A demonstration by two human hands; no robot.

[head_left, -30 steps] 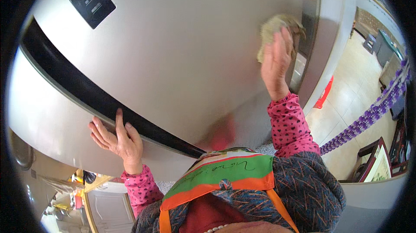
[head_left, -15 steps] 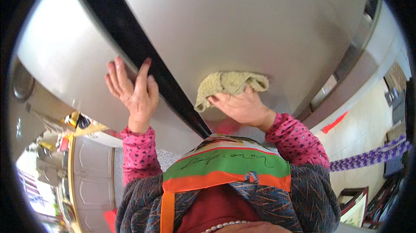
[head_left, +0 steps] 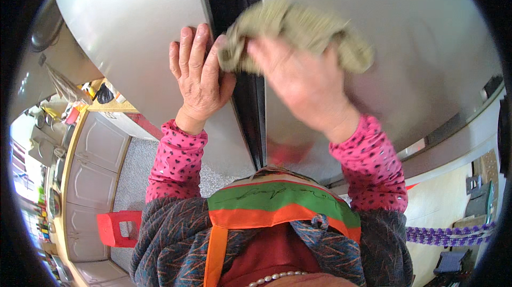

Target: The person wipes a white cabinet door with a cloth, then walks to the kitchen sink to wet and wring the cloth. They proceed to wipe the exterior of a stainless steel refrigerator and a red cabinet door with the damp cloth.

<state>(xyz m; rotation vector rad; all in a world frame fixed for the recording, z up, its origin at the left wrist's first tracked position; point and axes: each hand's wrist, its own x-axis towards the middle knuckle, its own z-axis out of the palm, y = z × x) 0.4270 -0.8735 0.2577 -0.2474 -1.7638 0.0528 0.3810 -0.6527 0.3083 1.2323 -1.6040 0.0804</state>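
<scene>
In front of me stands a silver-grey two-door cabinet that looks like a refrigerator, with a dark vertical gap between its left door (head_left: 144, 47) and right door (head_left: 416, 47). Against the left door's edge beside the gap, my left hand (head_left: 200, 76) lies with fingers stretched out and holds nothing. My right hand (head_left: 304, 81) grips a bunched yellow-green cloth (head_left: 298, 20); motion blurs both. The cloth spans from the dark gap (head_left: 248, 105) onto the right door, its left end close to my left fingertips.
To the left, pale kitchen cupboards (head_left: 93, 185) carry a worktop crowded with goods. A red stool (head_left: 114, 228) stands on the speckled floor (head_left: 141, 169) nearby. At the right, a purple beaded strand (head_left: 453, 235) stretches across a doorway area with a light floor (head_left: 437, 201).
My right hand has moved the cloth up and toward the gap, near my left hand. My left hand sits higher and further right in view. The view has turned, so the gap now looks nearly upright.
</scene>
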